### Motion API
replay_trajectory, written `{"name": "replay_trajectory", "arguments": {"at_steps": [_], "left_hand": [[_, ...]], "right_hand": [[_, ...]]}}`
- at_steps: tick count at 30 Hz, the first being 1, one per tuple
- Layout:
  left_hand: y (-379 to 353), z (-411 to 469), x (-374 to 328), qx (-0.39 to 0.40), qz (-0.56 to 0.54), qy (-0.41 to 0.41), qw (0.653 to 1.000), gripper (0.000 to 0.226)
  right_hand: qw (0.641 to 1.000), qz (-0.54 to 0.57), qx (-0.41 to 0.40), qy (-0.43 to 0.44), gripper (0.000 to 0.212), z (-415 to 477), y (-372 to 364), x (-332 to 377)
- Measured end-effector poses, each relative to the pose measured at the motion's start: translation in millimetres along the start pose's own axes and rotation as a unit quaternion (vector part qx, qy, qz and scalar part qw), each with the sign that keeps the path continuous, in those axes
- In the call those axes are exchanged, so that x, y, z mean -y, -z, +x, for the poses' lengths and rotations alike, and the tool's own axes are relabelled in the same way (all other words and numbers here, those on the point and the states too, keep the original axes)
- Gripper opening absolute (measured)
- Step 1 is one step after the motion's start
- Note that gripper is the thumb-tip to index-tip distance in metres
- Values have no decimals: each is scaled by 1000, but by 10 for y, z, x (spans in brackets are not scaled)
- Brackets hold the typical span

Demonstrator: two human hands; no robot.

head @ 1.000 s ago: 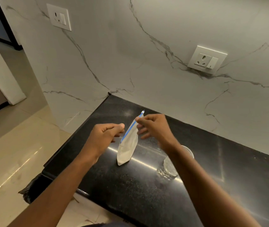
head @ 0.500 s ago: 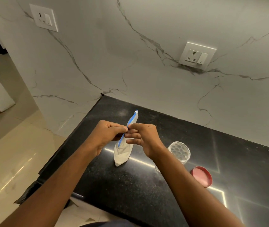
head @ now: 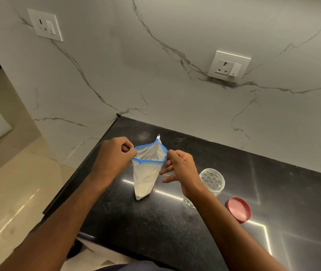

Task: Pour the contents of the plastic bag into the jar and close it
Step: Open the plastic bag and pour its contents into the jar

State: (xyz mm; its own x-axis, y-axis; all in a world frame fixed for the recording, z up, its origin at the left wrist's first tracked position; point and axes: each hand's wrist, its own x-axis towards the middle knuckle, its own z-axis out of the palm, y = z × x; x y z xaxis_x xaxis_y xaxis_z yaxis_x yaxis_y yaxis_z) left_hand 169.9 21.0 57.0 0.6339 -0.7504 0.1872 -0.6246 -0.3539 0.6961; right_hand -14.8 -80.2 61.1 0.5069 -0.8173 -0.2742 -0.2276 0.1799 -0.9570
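Head view: plastic bag hangs between both hands, left hand and right hand pinching its rim.

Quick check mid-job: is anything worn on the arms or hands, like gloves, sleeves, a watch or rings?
No gloves on the left hand or the right hand, and no rings show. The left forearm and right forearm are uncovered as far as the frame edge, with no sleeves, watch or bands. Only a strip of dark blue-grey clothing shows at the bottom edge.
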Motion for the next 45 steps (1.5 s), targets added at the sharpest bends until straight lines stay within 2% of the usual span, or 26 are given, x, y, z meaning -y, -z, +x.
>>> {"name": "replay_trajectory", "arguments": {"at_steps": [2, 5, 8, 10, 12, 13, 17, 21, 27, 32, 36, 40, 42, 45], "left_hand": [[37, 24, -66, 3, 78, -15, 997, 5], [55, 45, -273, 8, 218, -56, 974, 12], [9, 86, -584, 100, 187, -75, 974, 7], [-52, 148, -774, 169, 139, -56, 974, 31], [-133, 238, -888, 190, 150, -32, 970, 53], [-172, 279, -930, 192, 169, -23, 967, 56], [-266, 363, -995, 159, 188, -26, 969, 34], [-219, 343, -1078, 125, 181, -71, 973, 30], [79, 528, -1644, 53, 47, -180, 981, 36], [105, 591, -2352, 31, -61, -288, 955, 38], [-32, 563, -2761, 42, -110, -312, 943, 41], [-271, 410, -2957, 71, -160, -322, 931, 39], [-408, 312, -3001, 93, -180, -327, 923, 37], [-627, 167, -3038, 127, -210, -341, 908, 34]], "right_hand": [[1000, -15, 7, 14, 21, -39, 27, 6], [998, -37, 18, 37, 20, -71, 14, 11], [996, -61, 24, 68, 19, -82, -22, 3], [993, -83, 27, 83, 19, -78, -42, -6], [990, -101, 26, 97, 20, -72, -71, -19], [988, -107, 26, 105, 21, -74, -86, -26], [984, -129, 25, 123, 18, -98, -127, -52], [980, -108, -7, 168, 12, -122, 31, -31], [970, -32, -88, 224, 11, -120, 581, 109], [955, 28, -246, 165, 13, -9, 1076, 246], [946, 96, -296, 88, 39, -40, 1456, 221], [914, 194, -350, 64, 51, -203, 1791, 107], [900, 221, -372, 50, 52, -308, 1950, 19], [892, 226, -390, 29, 39, -480, 2157, -140]]}}
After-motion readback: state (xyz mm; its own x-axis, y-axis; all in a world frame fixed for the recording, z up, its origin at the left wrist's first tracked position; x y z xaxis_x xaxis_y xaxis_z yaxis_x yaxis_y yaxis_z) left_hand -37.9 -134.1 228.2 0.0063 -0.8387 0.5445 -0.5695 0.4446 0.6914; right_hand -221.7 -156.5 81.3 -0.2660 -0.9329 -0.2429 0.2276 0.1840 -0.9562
